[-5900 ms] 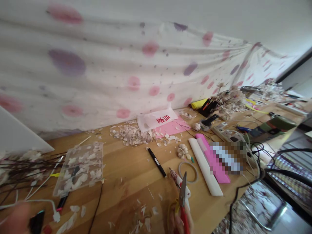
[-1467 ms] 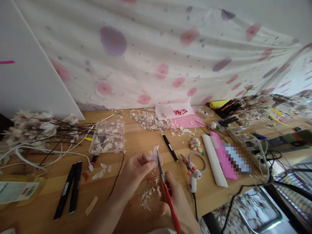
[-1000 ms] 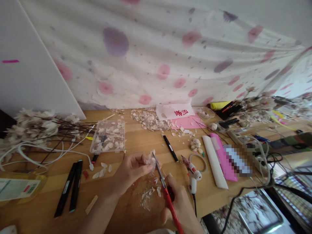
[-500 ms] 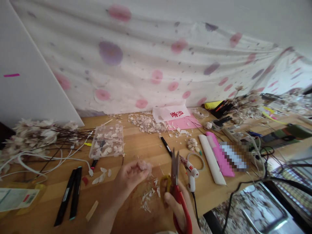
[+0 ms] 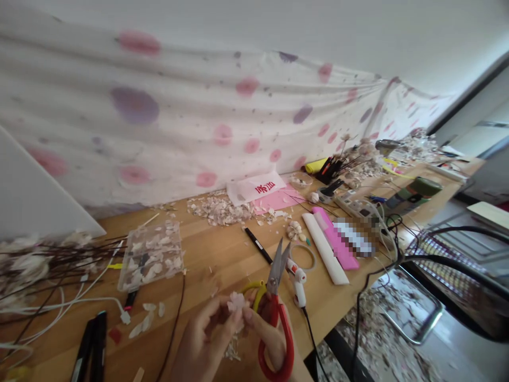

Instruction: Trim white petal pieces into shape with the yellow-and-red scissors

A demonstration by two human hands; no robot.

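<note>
**Petal between both hands, scissors hooked in my right**

My left hand (image 5: 202,342) is pinching a small pink petal (image 5: 237,301) at the fingertips, low over the near edge of the table (image 5: 214,254). My right hand (image 5: 264,337) is meeting it there, thumb and forefinger touching the same petal, while the other fingers are curling through the red loop of the scissors (image 5: 276,313). The scissors are pointing up and away from me with their blades slightly parted, clear of the petal.

Under my hands, pale scraps (image 5: 230,350) are lying on the wood. Just right of the scissors a glue gun (image 5: 297,278) is resting with its cord trailing off the table edge, and a tape ring (image 5: 304,257) is lying beside it. A black pen (image 5: 257,245) is lying just beyond the blades. To the left, a clear box (image 5: 151,257) of petals is sitting near a bundle of dark stems (image 5: 47,262), and two black markers (image 5: 89,350) are lying at the near left. Farther back, a heap of petals (image 5: 218,209) is spreading beside a white bag (image 5: 254,188) with red print, under the spotted cloth (image 5: 178,116). A white roll (image 5: 324,254) and a pink roll (image 5: 334,244) are lying side by side to the right.
</note>
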